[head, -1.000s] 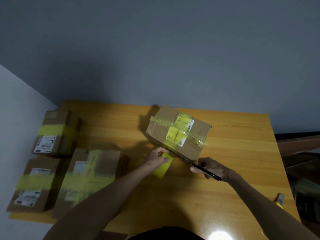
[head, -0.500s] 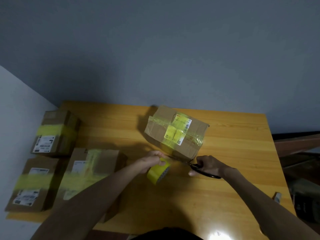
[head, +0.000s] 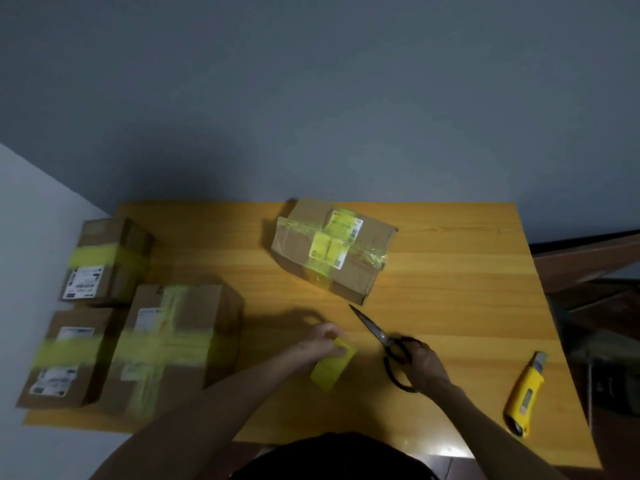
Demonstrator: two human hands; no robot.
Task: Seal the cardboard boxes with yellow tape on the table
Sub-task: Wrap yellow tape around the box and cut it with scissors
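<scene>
On the orange wooden table (head: pixel 450 289), the left hand (head: pixel 320 344) is gripping the yellow roll of tape (head: pixel 332 368) with curled fingers, while the right hand (head: pixel 424 363) is clasping the black-handled scissors (head: pixel 382 336), both nearer the person than the brown cardboard box (head: pixel 332 249) crossed with yellow tape.

Wooden table (head: pixel 450 271) against grey wall. Left hand (head: pixel 320 342) grips yellow tape roll (head: pixel 332 370), blurred, near front edge. Right hand (head: pixel 424 367) holds black-handled scissors (head: pixel 377 332), blades together, tip pointing at taped cardboard box (head: pixel 298 242) mid-table, not touching. Three more taped boxes at left: rear box (head: pixel 104 261), front box (head: pixel 65 355), larger box (head: pixel 173 341) beside them. Yellow utility knife (head: pixel 524 393) lies at right edge.
</scene>
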